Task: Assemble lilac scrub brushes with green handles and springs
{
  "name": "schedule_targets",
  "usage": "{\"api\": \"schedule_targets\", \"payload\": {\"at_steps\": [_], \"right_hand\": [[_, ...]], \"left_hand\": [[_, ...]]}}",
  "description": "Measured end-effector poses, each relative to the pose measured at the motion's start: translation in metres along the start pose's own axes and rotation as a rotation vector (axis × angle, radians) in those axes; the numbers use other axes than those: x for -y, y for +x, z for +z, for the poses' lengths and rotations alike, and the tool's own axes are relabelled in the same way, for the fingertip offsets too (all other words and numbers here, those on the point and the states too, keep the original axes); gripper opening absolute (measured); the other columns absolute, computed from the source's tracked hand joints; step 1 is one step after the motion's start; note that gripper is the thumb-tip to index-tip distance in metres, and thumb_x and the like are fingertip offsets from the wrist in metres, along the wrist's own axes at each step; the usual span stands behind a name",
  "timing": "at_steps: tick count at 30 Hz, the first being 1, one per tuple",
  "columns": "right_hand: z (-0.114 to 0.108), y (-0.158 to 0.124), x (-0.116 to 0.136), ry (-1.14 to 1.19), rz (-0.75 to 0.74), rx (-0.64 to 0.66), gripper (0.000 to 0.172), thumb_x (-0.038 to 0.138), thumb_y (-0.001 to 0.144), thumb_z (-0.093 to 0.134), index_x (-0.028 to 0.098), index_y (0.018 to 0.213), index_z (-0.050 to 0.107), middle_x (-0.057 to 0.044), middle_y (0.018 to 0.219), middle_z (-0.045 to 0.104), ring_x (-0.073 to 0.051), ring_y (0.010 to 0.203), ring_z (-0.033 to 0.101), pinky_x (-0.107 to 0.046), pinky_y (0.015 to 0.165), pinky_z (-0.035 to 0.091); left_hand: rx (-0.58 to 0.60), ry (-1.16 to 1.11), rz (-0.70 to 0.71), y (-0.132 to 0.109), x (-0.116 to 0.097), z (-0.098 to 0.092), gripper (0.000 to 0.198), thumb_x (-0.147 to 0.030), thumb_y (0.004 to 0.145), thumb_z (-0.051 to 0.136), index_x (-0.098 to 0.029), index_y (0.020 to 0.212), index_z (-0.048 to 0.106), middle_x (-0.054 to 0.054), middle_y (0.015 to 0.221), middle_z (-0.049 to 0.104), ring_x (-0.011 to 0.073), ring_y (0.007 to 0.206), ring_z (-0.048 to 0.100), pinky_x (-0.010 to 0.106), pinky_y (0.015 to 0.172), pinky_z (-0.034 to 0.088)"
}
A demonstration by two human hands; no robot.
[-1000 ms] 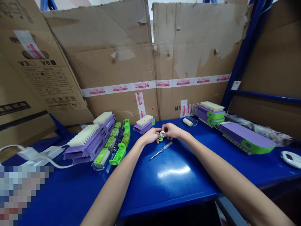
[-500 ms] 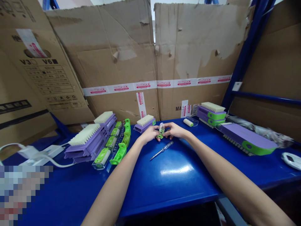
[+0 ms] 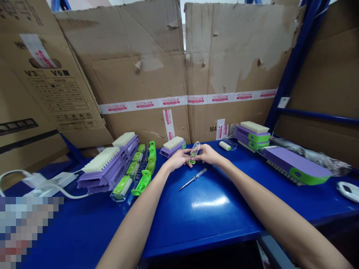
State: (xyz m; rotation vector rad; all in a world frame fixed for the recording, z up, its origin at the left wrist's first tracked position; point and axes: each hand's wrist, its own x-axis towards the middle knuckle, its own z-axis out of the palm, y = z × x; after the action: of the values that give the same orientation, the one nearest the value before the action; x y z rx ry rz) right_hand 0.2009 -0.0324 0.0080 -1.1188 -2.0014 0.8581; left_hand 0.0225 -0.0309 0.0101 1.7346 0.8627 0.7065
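Both hands meet above the blue tabletop. My left hand (image 3: 178, 160) is closed, its fingers pinching a small green plastic part (image 3: 192, 162). A metal coil spring (image 3: 195, 148) rises from that part and leans to the right. My right hand (image 3: 209, 154) is closed around the spring's lower right side, fingertips close to the green part; the exact contact is partly hidden. Just below the hands lies a screwdriver (image 3: 193, 179) with a clear handle, its tip toward the lower left. Behind my left hand sits a purple brush piece (image 3: 172, 147) with cream bristles.
To the left are stacked purple brushes (image 3: 103, 168), clear boxes with green parts (image 3: 121, 186), a row of springs (image 3: 142, 168) and green brackets (image 3: 141, 184). More brushes (image 3: 254, 136) stand right, beside a long purple one (image 3: 294, 164). A white power strip (image 3: 53, 183) lies far left.
The spring stood upright and looked shorter between my fingers; now it is longer and tilts to the right. My right hand has shifted slightly. The screwdriver lies as before.
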Motion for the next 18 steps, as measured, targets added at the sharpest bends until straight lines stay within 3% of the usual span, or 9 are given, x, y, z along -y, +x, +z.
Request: {"api": "schedule_targets", "payload": {"at_steps": [3, 8, 18], "right_hand": [[-0.0004, -0.0020, 0.0036, 0.003, 0.033, -0.023, 0.031, 0.031, 0.068, 0.070, 0.013, 0.092, 0.068, -0.002, 0.066, 0.065, -0.010, 0.052, 0.057, -0.017, 0.041, 0.044], [0.0000, -0.0040, 0.0079, 0.029, -0.014, 0.000, 0.022, 0.030, 0.072, 0.066, 0.013, 0.087, 0.066, -0.003, 0.075, 0.068, -0.009, 0.053, 0.060, -0.017, 0.045, 0.048], [0.0000, -0.0022, 0.0066, 0.004, -0.082, -0.026, 0.021, 0.030, 0.073, 0.064, 0.013, 0.085, 0.065, -0.003, 0.075, 0.069, -0.011, 0.052, 0.061, -0.019, 0.046, 0.048]], "left_hand": [[0.017, -0.002, 0.006, -0.0004, 0.0015, -0.0014, 0.055, -0.020, 0.077, 0.062, -0.007, 0.128, 0.048, 0.007, 0.070, 0.069, 0.0130, 0.057, 0.064, 0.021, 0.053, 0.037], [0.005, 0.009, -0.023, -0.0019, -0.0003, -0.0016, 0.062, -0.012, 0.076, 0.057, -0.003, 0.134, 0.039, 0.005, 0.061, 0.068, 0.0135, 0.057, 0.065, 0.021, 0.054, 0.037], [-0.021, -0.033, -0.026, -0.0047, -0.0014, -0.0041, 0.059, -0.016, 0.075, 0.062, -0.006, 0.130, 0.045, 0.005, 0.066, 0.069, 0.0129, 0.058, 0.064, 0.021, 0.054, 0.038]]}}
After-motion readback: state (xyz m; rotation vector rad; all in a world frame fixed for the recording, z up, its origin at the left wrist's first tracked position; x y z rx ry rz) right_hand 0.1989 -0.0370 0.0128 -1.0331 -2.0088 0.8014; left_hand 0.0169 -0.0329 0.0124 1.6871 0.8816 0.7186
